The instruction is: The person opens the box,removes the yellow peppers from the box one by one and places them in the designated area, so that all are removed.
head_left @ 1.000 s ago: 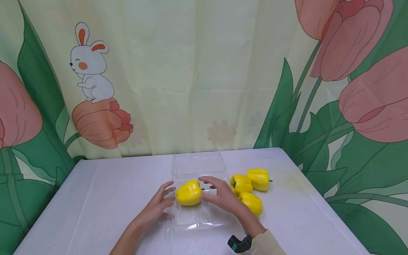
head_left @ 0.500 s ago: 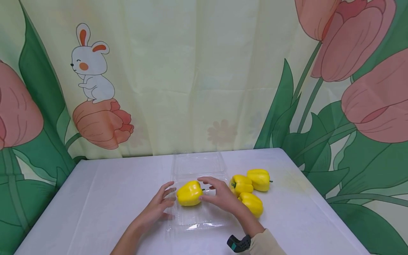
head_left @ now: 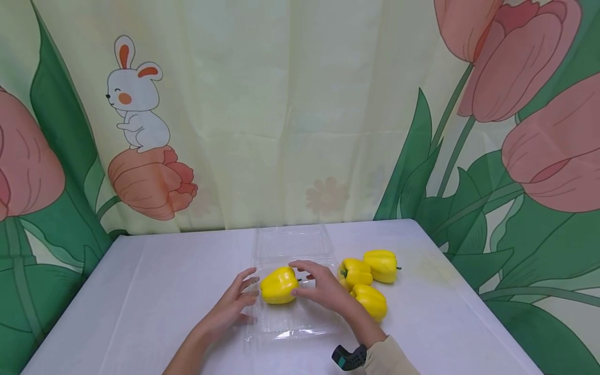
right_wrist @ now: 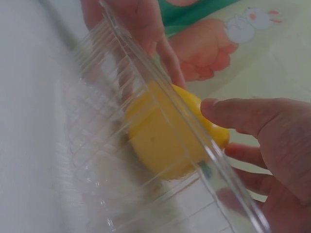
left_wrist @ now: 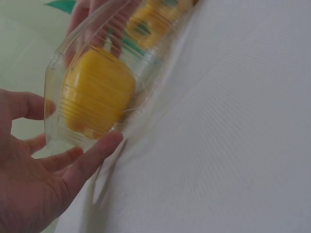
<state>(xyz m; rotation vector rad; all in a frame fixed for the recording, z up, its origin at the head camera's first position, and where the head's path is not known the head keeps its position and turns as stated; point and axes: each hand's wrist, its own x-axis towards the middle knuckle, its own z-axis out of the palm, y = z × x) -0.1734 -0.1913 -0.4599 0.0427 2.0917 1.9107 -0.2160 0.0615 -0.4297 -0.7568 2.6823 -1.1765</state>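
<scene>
A yellow bell pepper (head_left: 279,285) lies on its side in the left part of a clear plastic clamshell container (head_left: 281,325), its stem to the right. My left hand (head_left: 229,302) is at the container's left side, fingers spread and slightly bent; in the left wrist view its fingertips (left_wrist: 114,138) are right at the clear wall. Over the container my right hand (head_left: 323,285) arches loosely at the pepper's stem end. In the right wrist view that hand's thumb (right_wrist: 228,112) overlaps the pepper's edge, and the other fingers are extended beyond the rim.
Several more yellow bell peppers (head_left: 380,265) cluster on the white-covered table (head_left: 164,291), right of the container. The container's raised lid (head_left: 292,242) lies open toward the back. A printed curtain (head_left: 281,130) hangs behind the table.
Both hands and the pepper in the container keep their places. The head view shifts very slightly.
</scene>
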